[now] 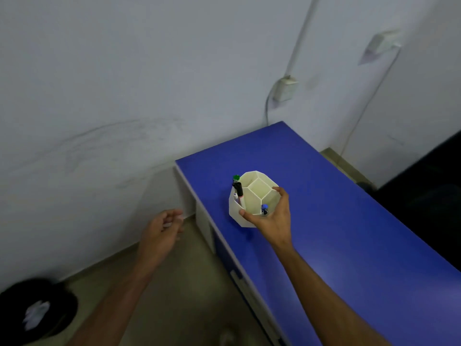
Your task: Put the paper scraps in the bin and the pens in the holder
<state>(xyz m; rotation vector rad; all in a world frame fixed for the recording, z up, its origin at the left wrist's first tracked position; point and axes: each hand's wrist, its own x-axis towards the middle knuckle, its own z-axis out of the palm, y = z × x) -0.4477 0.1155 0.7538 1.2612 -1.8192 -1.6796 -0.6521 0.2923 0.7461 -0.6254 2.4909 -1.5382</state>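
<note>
A cream, faceted pen holder (252, 193) with several compartments stands on the blue desk (336, 208). Pens stand in it: a black one with a green-capped one (237, 186) at its left side, and a blue-capped one (264, 209) at the near side. My right hand (273, 216) grips the holder's near rim, thumb on the left and fingers on the right. My left hand (162, 233) hangs in the air left of the desk, fingers loosely curled and holding nothing. A black bin (57, 310) on the floor at bottom left holds white paper scraps (35, 317).
The desk's left end and white side panel (199, 221) stand near the white wall. A wall socket (285, 89) with a cable hangs above the desk's far corner. A dark object (429, 186) stands beyond the desk on the right. Beige floor lies between bin and desk.
</note>
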